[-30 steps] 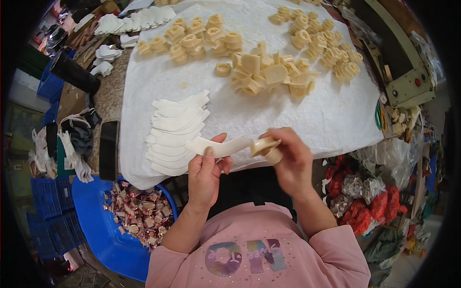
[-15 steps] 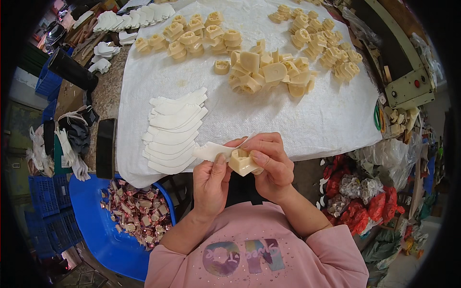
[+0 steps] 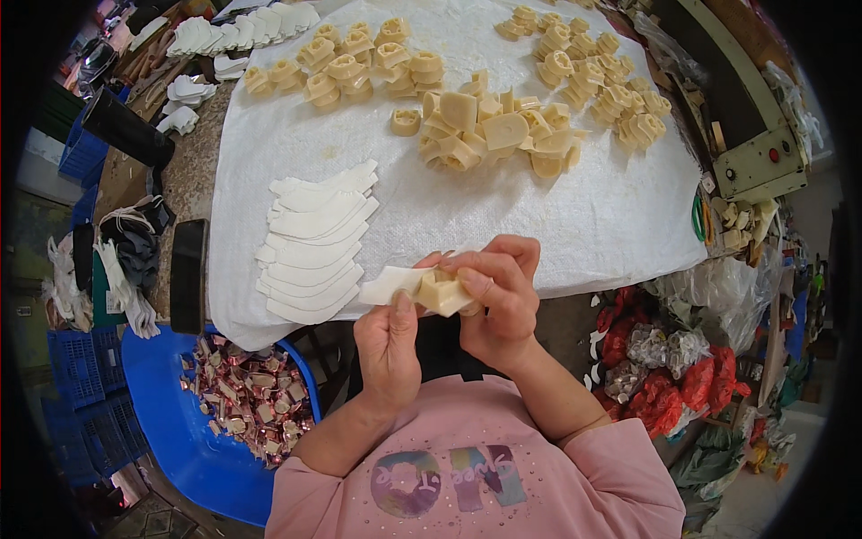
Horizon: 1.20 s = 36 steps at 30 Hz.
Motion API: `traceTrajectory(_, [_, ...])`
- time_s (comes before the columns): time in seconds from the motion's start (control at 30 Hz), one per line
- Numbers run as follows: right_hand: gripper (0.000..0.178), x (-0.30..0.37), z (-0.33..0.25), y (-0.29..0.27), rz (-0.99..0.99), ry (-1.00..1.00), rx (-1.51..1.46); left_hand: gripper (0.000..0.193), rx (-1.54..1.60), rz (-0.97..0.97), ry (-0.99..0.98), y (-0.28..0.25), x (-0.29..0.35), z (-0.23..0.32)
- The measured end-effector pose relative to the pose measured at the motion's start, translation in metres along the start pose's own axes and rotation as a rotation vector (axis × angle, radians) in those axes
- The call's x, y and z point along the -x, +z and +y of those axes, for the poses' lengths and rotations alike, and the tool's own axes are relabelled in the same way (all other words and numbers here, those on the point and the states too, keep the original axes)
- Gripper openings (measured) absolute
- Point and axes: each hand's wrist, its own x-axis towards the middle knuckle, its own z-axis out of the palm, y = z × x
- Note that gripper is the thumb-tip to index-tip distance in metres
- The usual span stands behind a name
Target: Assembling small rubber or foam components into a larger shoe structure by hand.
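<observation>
Over the near edge of the cloth, my two hands hold a cream hollow plastic piece (image 3: 443, 296) between them, its open cavity facing up. A white curved strip (image 3: 386, 285) lies against its far side and sticks out to the left. My left hand (image 3: 391, 346) is closed, thumb pressed on the near left side of the plastic piece where the strip meets it. My right hand (image 3: 505, 301) pinches the right side of the piece, its fingers curled over the top; what the fingertips cover is hidden. Overlapping white strips (image 3: 314, 247) lie in a row to the left.
Several cream plastic pieces (image 3: 503, 132) are heaped on the white cloth (image 3: 431, 211), with more stacked behind. A phone (image 3: 189, 274) lies at left. Below it, a blue tub (image 3: 171, 422) holds shiny reddish pieces. A green metal machine (image 3: 759, 166) stands at right.
The right hand has rolled slightly over the plastic piece, and the piece has tilted a little. The white strip shows a bit flatter. The whole view has shifted slightly.
</observation>
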Motion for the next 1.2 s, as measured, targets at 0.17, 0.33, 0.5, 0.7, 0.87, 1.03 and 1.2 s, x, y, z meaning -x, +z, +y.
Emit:
traceTrajectory(0.17, [0.047, 0.0, -0.001, -0.006, -0.007, 0.006, 0.008, 0.037, -0.218, 0.031, 0.142, -0.014, -0.002, 0.005])
traceTrajectory(0.33, [0.025, -0.018, -0.018, -0.017, -0.265, -0.003, 0.351, 0.021, -0.567, 0.143, 0.262, -0.016, -0.006, 0.012])
traceTrajectory(0.5, [0.022, -0.019, -0.021, -0.019, -0.398, 0.047, 0.367, 0.018, -0.611, 0.102, 0.245, -0.016, -0.003, 0.002])
traceTrajectory(0.7, [0.022, -0.012, -0.016, -0.017, -0.442, 0.045, 0.328, 0.02, -0.859, 0.019, 0.378, -0.016, -0.006, -0.002])
traceTrajectory(0.87, [0.023, -0.006, -0.003, -0.016, -0.402, 0.107, 0.291, 0.023, -0.927, -0.017, 0.514, -0.012, -0.009, -0.006])
traceTrajectory(1.03, [0.025, -0.005, 0.0, -0.019, -0.336, 0.148, 0.102, 0.024, -0.466, 0.026, 0.238, -0.021, -0.006, -0.014])
traceTrajectory(1.2, [0.026, -0.009, -0.007, -0.021, -0.392, 0.188, -0.133, 0.013, -0.378, 0.052, 0.285, -0.027, -0.008, -0.019])
